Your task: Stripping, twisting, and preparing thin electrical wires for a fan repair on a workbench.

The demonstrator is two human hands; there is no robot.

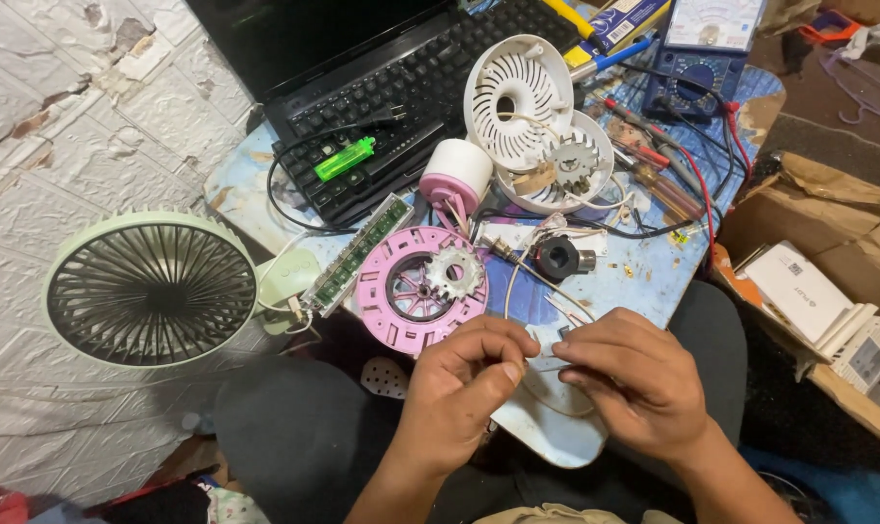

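While pinched: both hands (547, 374) on wire (514, 281).

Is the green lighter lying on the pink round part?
No, the green lighter lies on the black keyboard, apart from the pink round part.

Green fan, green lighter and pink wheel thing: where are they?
Green fan (151, 289), head view, on its dark grille.
Green lighter (345, 159), head view, mid-body.
Pink wheel (381, 296), head view, left rim.
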